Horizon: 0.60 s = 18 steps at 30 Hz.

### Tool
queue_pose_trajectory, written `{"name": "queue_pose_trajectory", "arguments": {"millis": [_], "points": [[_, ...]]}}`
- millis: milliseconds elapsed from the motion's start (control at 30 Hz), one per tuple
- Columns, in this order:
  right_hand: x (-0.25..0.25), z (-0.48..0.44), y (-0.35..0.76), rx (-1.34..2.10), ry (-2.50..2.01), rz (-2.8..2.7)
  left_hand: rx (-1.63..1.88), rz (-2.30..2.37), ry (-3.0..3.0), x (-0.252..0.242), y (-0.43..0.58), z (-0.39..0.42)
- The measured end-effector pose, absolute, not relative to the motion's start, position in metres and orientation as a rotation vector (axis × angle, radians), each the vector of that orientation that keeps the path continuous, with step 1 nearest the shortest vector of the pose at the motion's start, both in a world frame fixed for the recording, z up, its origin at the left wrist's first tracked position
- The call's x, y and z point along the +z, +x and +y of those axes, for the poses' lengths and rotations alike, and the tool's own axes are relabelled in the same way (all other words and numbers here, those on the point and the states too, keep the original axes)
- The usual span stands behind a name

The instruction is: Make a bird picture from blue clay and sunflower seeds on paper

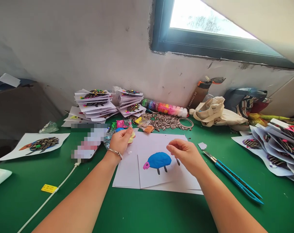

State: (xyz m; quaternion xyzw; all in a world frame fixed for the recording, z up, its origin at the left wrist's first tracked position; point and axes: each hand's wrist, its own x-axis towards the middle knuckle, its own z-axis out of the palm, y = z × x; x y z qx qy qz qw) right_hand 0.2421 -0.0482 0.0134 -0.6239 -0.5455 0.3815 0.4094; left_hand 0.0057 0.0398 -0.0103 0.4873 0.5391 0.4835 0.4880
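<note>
My left hand (122, 139) is closed around a pale yellow lump of modelling clay (131, 137), near the bags of coloured clay. Thumb and fingertips together, my right hand (183, 154) hovers over the right part of a white sheet (151, 181); whatever it may pinch is too small to make out. On that sheet is a flat animal figure with a blue clay body (159, 160), a pink head (146, 165) and two dark legs (158, 171). A dark striped seed (178, 162) lies by the right fingers. More white paper is underneath.
A blue utility knife (234, 179) lies right of the sheets, beside a paper scrap (202, 146). Loose striped seeds (163, 121) and clay tubs (165, 108) lie behind. Stacked seed pictures (95, 106) stand at back left, others (280, 145) at right. A phone (93, 142) is plugged in.
</note>
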Motion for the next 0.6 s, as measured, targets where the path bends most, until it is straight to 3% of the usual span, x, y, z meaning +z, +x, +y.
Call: {"name": "queue_pose_trajectory", "arguments": {"millis": [600], "points": [[0.005, -0.047, 0.240, 0.882, -1.615, -1.455, 1.040, 1.541, 1.626, -0.004, 0.004, 0.036]]}}
